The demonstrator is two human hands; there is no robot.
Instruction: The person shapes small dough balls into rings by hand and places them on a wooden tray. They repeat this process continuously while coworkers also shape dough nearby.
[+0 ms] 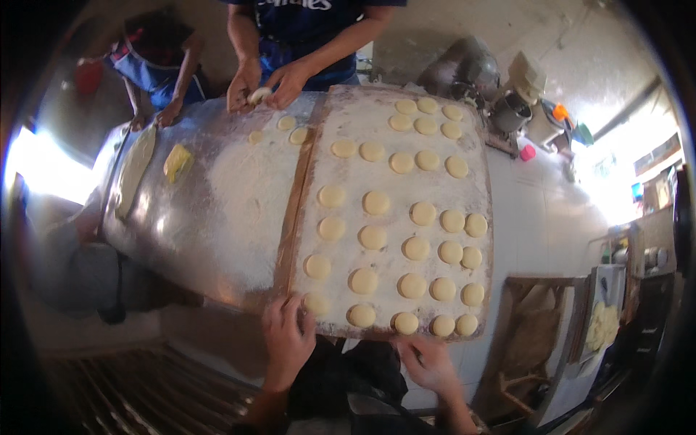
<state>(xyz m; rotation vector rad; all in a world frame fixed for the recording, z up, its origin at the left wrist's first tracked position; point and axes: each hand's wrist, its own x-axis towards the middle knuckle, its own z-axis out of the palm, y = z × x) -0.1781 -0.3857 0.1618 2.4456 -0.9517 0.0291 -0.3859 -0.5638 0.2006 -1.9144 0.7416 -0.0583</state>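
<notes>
A floured board (388, 181) carries several round pale dough discs (375, 203) in loose rows. My left hand (288, 333) grips the board's near left corner with curled fingers, close to a dough disc. My right hand (428, 362) holds the near edge further right, its fingers partly hidden under the board. To the left of the board lies a metal tabletop (181, 239) dusted with flour, with a few small dough pieces (286, 123), a yellow lump (177, 163) and a long strip of dough (136, 170).
Opposite me, a co-worker's hands (286, 87) hold a small dough piece; another person (156, 76) stands at the far left corner. Pots and buckets (511, 116) stand at back right. A wooden frame (522, 333) and a tray (602, 319) with pale dough are at lower right.
</notes>
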